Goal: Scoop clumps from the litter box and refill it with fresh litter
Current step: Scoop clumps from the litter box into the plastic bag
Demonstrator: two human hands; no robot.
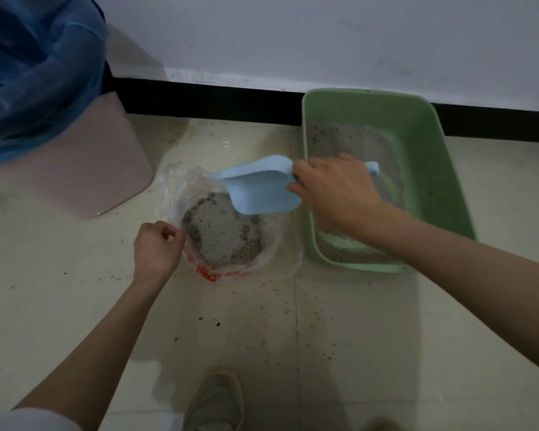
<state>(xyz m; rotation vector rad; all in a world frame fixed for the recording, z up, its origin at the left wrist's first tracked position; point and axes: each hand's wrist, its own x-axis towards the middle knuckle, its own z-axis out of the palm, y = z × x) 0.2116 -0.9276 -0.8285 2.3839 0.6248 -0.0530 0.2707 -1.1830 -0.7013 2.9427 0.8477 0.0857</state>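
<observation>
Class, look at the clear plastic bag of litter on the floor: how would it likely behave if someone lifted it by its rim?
The clear plastic bag looks thin and crumpled, so it would probably sag and flop. The mound of litter inside likely makes it bottom-heavy, straining the film. The left hand pinches only one edge, so lifted there it might tilt and spill.

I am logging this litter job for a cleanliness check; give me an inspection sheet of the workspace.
Surface: tiled floor, scattered litter grains.
Job's things: green litter box thinly filled, bare patches; blue scoop over clear plastic bag holding litter.
Clutter: nothing seen beyond the grains.
Grippers: left hand pinches bag rim; right hand grips scoop handle.
Cables: nothing seen.
Surroundings: pink bin with blue liner, white wall, shoe.
</observation>
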